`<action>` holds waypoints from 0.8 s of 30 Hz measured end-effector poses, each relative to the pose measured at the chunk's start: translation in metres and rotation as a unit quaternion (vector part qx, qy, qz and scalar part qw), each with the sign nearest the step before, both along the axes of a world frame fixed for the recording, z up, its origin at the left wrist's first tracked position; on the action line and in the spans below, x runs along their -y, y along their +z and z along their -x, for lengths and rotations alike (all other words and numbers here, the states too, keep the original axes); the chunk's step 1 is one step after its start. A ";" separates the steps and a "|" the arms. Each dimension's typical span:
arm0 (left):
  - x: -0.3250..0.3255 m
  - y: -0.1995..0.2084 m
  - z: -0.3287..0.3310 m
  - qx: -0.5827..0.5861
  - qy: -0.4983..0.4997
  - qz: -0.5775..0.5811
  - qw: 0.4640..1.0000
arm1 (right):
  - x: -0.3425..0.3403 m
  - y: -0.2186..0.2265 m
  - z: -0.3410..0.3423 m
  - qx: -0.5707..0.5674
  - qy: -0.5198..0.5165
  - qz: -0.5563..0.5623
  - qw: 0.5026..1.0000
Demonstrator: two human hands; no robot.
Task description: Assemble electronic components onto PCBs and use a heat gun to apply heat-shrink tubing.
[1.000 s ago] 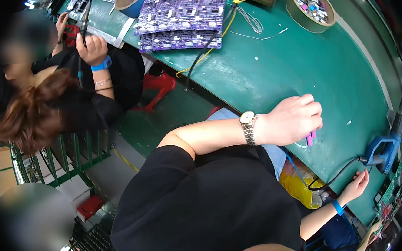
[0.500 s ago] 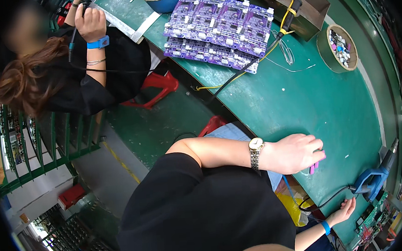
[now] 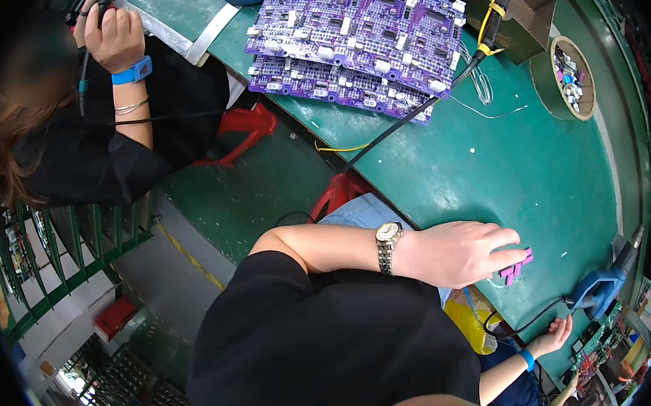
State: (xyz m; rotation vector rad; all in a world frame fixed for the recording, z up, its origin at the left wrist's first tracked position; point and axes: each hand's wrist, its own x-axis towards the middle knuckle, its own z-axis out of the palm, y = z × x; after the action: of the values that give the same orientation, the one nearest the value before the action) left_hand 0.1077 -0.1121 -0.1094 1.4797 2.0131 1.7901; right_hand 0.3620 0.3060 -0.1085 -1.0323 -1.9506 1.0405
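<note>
Left hand: bent over blocky magenta pieces; cannot tell grip
Right hand: loosely curled, released
Bench: glossy green

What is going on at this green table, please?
The person's left hand is at some pink pieces on the table; whether it grips one is hard to tell. The right hand is near a blue stand, with nothing visibly in it. Purple boards lie overlapping farther along the table, and a bowl holds small parts. At the left, a co-worker's hand holds a thin tool.
</note>
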 end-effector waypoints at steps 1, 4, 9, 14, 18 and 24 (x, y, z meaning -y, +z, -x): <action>0.001 0.000 0.001 0.004 -0.001 0.000 1.000 | 0.002 0.000 -0.001 0.006 -0.010 -0.006 1.000; 0.004 0.004 0.006 0.036 -0.025 -0.031 0.999 | -0.003 -0.001 -0.004 0.009 0.004 -0.012 1.000; 0.007 0.005 0.012 0.122 -0.056 -0.058 0.989 | 0.003 0.001 0.002 0.020 -0.014 -0.009 1.000; 0.007 0.007 0.014 0.111 -0.037 -0.073 0.990 | 0.007 0.004 0.005 0.047 -0.029 -0.023 0.998; 0.007 0.006 0.014 0.119 -0.050 -0.064 0.990 | -0.002 0.001 -0.001 0.033 -0.028 -0.006 0.999; 0.006 0.006 0.014 0.129 -0.062 -0.047 0.989 | -0.003 0.000 -0.002 0.024 -0.010 -0.006 1.000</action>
State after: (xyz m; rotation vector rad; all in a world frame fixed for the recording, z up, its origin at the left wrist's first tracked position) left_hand 0.0933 -0.1184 -0.1033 1.2854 1.6997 1.9344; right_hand 0.3638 0.3086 -0.1086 -1.0767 -1.9797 0.9999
